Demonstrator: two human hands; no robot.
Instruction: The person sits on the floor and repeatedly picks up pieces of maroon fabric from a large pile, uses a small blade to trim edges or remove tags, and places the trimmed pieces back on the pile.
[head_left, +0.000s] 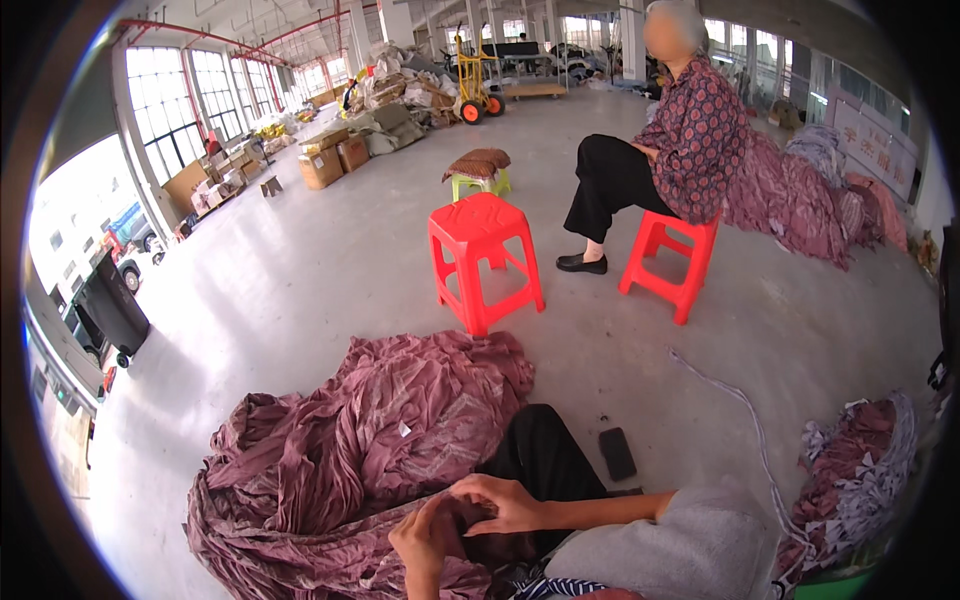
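Pinching crumpled, pale-patterned mauve cloth w/ L hand & R hand.

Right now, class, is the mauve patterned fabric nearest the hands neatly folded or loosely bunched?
Loosely bunched: the mauve patterned fabric heaps on the floor in irregular wrinkles, with no squared stack showing.

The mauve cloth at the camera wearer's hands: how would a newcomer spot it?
Find the unoccupied red stool. Right below it in the picture spreads the big, crumpled mauve cloth. Unlike the mauve heap behind the seated person, it has the wearer's left hand and right hand at it.
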